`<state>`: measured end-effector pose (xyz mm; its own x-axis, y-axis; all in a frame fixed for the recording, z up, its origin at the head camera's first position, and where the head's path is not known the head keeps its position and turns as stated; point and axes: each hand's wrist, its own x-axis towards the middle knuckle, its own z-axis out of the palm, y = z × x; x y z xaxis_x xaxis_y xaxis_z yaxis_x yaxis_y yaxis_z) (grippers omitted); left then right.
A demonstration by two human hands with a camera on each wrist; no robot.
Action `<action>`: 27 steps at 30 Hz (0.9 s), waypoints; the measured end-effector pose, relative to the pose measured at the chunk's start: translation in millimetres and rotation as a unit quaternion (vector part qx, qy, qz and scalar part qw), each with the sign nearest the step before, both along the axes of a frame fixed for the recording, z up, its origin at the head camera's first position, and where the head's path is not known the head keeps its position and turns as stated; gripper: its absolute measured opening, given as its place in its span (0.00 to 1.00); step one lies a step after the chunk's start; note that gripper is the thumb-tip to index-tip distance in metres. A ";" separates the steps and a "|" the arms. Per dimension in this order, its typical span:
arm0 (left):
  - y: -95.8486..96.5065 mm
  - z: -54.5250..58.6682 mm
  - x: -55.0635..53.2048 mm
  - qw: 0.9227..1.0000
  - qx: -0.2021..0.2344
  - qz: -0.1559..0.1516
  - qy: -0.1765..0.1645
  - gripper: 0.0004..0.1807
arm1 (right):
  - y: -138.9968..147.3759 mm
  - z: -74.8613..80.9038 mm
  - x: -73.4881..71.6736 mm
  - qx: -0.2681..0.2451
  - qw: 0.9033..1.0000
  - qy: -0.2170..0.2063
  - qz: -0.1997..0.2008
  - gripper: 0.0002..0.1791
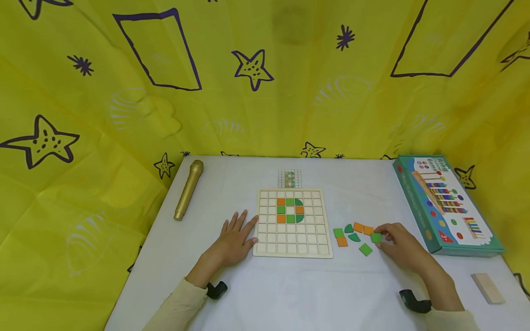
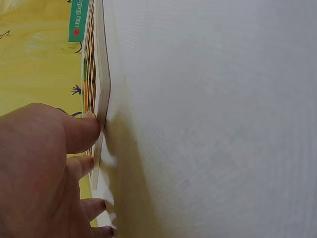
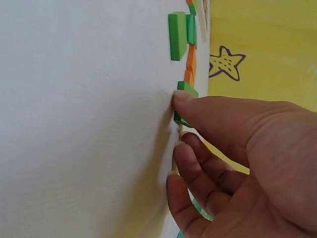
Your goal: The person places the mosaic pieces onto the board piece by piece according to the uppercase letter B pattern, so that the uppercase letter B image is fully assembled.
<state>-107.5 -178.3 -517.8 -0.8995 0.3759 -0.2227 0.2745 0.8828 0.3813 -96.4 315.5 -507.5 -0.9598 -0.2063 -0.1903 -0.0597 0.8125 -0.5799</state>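
White tabletop (image 1: pixel 298 294); pale gridded board (image 1: pixel 293 249), rounded corners; left hand (image 1: pixel 233 243) at its edge, grip spread; right hand (image 1: pixel 399 246), grip pinching flat green square (image 1: pixel 376 237).

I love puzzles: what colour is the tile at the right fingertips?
The tile is green, clearest in the head view.

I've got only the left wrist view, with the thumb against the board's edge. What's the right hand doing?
Observer: The right hand pinches a green square tile, off to the right of the board.
Operator: How are the tiles arranged on the board? I only get slivers of color edge-on.
Observer: Eight tiles form a ring around one bare cell.
Operator: Anything past the board's far edge?
Observer: Yes, a small card printed with a colored grid pattern lies just beyond it.
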 end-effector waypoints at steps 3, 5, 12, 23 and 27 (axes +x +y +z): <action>-0.1 -0.2 0.3 1.000 0.000 0.000 -0.002 0.36 | -3.1 -1.7 2.7 -0.003 1.000 0.013 -0.002 0.17; -0.1 -0.4 0.4 1.000 0.000 -0.001 -0.002 0.36 | -4.8 -2.3 4.3 -0.002 1.000 0.017 -0.005 0.17; 0.3 -0.2 0.8 1.000 -0.002 -0.001 -0.003 0.37 | -9.5 -3.0 9.7 0.003 1.000 0.024 -0.005 0.17; 1.6 1.6 0.8 1.000 0.002 0.000 -0.004 0.36 | -16.9 -2.6 13.1 0.000 0.998 0.055 -0.021 0.20; 2.1 3.4 0.7 1.000 0.003 -0.001 -0.004 0.36 | -26.9 -1.3 7.3 -0.019 0.995 0.093 -0.023 0.18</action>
<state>-106.8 -176.2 -514.4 -0.8974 0.3780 -0.2274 0.2726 0.8804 0.3880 -89.2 288.6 -508.8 -0.9863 -0.1648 -0.0009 -0.1323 0.7950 -0.5921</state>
